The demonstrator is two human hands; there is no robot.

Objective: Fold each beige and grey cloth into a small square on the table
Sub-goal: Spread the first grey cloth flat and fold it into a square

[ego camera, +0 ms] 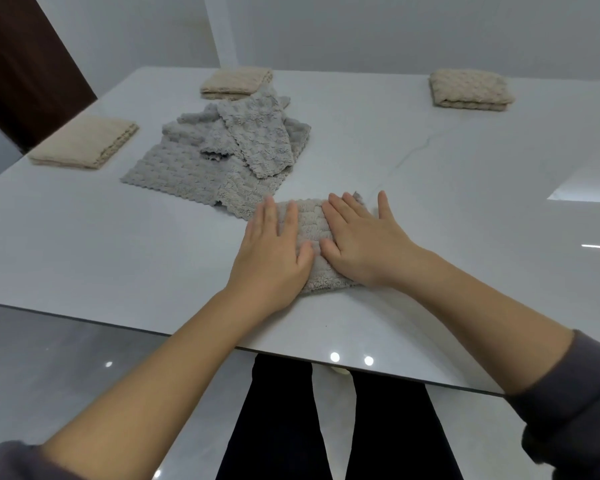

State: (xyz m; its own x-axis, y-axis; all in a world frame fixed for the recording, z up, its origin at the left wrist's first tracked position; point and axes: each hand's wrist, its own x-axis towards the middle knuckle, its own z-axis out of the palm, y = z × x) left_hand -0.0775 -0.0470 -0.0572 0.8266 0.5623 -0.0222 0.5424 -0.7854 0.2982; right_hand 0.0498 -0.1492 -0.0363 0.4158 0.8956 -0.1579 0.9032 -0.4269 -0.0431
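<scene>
Scanning from the left edge of the glossy white table (84, 237), I am finding a folded beige fleece square (84, 142) lying near the left rim. To its right a loose heap of grey scallop-edged plush cloths (222, 147) is sprawling unfolded. A second folded beige square (236, 83) is sitting right behind the heap.

Nearer me, the left hand (274, 251) is pressing flat on the partly folded grey plush cloth (309, 220), with its fingers straight, slightly apart and gripping nothing. That cloth is lying at the near middle of the table, just beside the heap's near corner. The right hand (361, 244) is pressing on the cloth's right half, also with straight fingers. Its little finger is splaying out towards the bare table, and the two thumbs are almost meeting over the middle. Far right, a folded greyish-beige plush square (471, 93) is resting well apart from everything else.

I am judging this cloth to be light, soft and limp, yet thick enough to spring open at a crease, which is why flat palms are doing the smoothing. On so glossy a top it is probably sliding easily. For the next fold I am planning on pinching two corners along one edge, at the hem and not in the pile.
</scene>
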